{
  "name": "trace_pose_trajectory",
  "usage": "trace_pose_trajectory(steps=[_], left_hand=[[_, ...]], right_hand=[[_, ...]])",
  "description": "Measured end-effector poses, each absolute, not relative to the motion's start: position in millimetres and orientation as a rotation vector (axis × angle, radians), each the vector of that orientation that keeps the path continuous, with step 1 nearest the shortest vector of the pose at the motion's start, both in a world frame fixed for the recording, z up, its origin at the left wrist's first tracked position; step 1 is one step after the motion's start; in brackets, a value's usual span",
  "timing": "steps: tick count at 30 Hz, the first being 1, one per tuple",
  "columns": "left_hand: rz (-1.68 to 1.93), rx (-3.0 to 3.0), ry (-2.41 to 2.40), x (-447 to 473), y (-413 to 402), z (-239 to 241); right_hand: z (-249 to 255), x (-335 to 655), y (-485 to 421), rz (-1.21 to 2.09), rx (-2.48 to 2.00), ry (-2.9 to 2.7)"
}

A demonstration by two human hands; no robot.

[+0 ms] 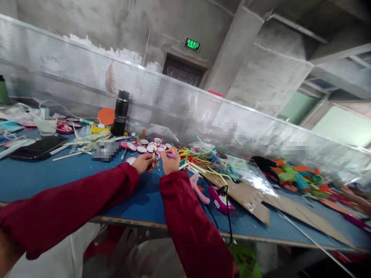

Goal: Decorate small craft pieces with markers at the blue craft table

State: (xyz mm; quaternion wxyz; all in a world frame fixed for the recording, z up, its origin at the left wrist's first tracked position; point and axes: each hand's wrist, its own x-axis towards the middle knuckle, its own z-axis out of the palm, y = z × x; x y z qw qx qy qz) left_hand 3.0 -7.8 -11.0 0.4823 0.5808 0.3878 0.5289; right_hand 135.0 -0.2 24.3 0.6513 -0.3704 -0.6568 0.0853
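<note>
My left hand [144, 163] is closed, pinching a short, thin stick-like piece [154, 153] that stands nearly upright. Just beside it, my right hand [171, 163] is wrapped around a pink pen-like thing [171, 155], whose tip points toward the left hand; its exact kind is unclear. Right behind both hands lies a cluster of white discs with red rims [141, 149]. A pink glue gun [199, 189] rests by my right forearm, next to a purple device [220, 199] with a black cord. Both forearms wear dark red sleeves.
Coloured pipe cleaners [208, 160] are heaped right of the hands. Cardboard [240, 197] and plastic wrap lie beyond. A black bottle [120, 112], wooden sticks [92, 142] and a phone [39, 147] are leftward. A perforated metal screen [179, 104] backs the table. Someone's arm [358, 199] shows far right.
</note>
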Motion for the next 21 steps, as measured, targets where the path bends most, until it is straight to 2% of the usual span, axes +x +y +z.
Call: trace_pose_trajectory(steps=[21], left_hand=[[1.269, 1.409, 0.945, 3.1, -5.9, -12.4]], right_hand=[[20.3, 133.4, 2.0, 0.291, -0.82, -1.498]])
